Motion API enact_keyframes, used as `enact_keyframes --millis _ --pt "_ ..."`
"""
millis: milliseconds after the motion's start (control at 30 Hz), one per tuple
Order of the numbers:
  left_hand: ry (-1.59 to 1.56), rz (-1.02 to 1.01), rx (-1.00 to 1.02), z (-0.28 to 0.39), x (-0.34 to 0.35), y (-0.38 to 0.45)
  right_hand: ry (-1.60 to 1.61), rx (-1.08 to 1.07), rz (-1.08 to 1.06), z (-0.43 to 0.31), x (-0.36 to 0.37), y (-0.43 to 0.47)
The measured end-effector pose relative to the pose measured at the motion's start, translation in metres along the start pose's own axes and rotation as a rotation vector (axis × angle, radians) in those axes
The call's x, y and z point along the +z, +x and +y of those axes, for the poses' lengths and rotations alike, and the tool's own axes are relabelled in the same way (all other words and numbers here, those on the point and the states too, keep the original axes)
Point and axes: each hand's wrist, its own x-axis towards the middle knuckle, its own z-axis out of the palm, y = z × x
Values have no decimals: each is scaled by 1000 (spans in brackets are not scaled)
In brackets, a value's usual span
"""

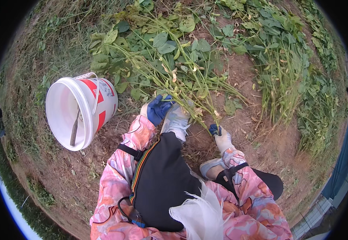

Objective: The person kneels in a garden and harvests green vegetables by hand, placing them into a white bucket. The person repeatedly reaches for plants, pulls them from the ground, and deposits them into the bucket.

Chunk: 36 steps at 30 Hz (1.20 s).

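Observation:
A cut bean plant (189, 90) with yellowing pods and green leaves stretches from the ground towards me. My right hand (221, 136), in a white glove with a blue coated palm, grips the lower ends of its stems. My left hand (158, 110), gloved the same way, is beside the stems with its palm up and fingers slightly bent; whether it touches them I cannot tell. Left of it a white plastic bucket (85, 105) with red print lies tilted, its mouth facing left. Inside the bucket is a tool with a wooden handle (74, 132); its head is partly hidden.
More pulled bean plants (281, 75) lie in a heap at the right, and leafy stems cover the ground ahead. My shoe (176, 120) is between my hands, my other shoe (212, 166) below my right hand. Dry grass (33, 69) spreads at the left.

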Motion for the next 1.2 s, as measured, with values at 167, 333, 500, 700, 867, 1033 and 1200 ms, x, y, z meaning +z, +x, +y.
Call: enact_keyframes --millis 167,333,500,700,867,1033,1200 --pt "140 -264 -7 0 80 53 830 93 -84 -24 -10 2" --pt "278 -209 31 -11 111 95 832 131 -131 -48 -27 1" --pt "232 -313 109 -28 108 103 816 192 -129 -61 -24 -14" --pt "120 -358 67 -22 112 83 714 369 -105 -52 -36 -4" --pt "203 -288 132 9 71 40 679 208 -56 -92 -71 -14" --pt "215 -142 189 18 38 3 578 -81 251 -171 -138 -23" --pt "233 -68 258 17 26 -4 517 -441 475 -237 -212 -32"
